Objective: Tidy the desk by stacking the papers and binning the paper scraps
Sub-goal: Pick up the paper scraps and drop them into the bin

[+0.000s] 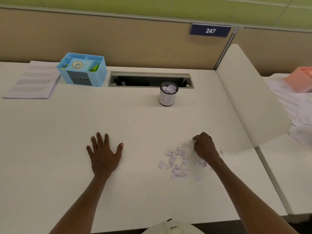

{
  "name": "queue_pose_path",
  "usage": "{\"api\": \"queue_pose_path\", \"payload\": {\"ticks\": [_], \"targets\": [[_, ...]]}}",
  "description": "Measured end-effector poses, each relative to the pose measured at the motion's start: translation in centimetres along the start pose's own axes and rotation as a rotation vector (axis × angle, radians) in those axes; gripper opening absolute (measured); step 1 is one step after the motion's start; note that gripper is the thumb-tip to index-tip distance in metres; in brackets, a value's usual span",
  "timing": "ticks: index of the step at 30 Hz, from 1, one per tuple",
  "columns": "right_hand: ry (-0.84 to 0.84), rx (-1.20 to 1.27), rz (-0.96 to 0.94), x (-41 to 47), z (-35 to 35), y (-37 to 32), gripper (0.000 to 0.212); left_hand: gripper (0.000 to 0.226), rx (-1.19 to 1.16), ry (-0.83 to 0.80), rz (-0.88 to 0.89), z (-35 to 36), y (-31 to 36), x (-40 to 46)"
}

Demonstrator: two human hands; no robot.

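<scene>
Left hand is lying flat on the white bench, palm down, fingers straight and spread, holding nothing. Right hand is sitting at the far right edge of the paper scraps, fingers curled under with the tips at the bench surface; cannot tell whether it is pinching any scrap.

The scraps are lying loose in a pale lilac scatter on the near right part of the bench, just left of and partly under the right wrist, with a few strays to the right of it. The bin, a small white cylinder with a dark mesh rim, is standing upright farther back, just near of the cable slot, well apart from both hands. It is already holding lilac scraps close to its rim.

The stack of papers is lying at the far left, printed side up, just left of the blue organizer. A tape roll is resting on top of the organizer.

A white divider panel is standing at the right. Beyond it, more printed sheets are lying scattered on the next bench beside a pink box. A sign reading 247 is hanging on the far partition.
</scene>
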State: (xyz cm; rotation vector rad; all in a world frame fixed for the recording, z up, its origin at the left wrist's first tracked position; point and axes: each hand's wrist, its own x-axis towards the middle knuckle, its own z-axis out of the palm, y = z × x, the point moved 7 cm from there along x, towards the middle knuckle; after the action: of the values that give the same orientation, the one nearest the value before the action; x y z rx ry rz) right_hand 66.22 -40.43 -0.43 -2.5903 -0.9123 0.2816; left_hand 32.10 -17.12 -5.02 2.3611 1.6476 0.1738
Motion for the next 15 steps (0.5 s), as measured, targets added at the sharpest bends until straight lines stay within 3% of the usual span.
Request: {"api": "queue_pose_path", "payload": {"ticks": [3,7,9,15], "targets": [[0.179,-0.169,0.152,-1.1,-2.2,2.6,0.024,0.083,-0.011,0.002,-0.002,0.0,0.0,0.0],[0.023,-0.102,0.478,-2.0,-1.6,6.2,0.057,0.083,-0.014,-0.003,-0.005,0.1,-0.1,0.0],[-0.078,-0.052,0.444,-2.3,0.0,5.5,0.066,0.084,-0.008,-0.007,-0.005,0.1,-0.1,0.0],[-0.118,-0.099,0.141,-4.3,3.9,-0.4,0.069,0.083,-0.008,-0.011,0.001,0.0,0.1,-0.1]]}}
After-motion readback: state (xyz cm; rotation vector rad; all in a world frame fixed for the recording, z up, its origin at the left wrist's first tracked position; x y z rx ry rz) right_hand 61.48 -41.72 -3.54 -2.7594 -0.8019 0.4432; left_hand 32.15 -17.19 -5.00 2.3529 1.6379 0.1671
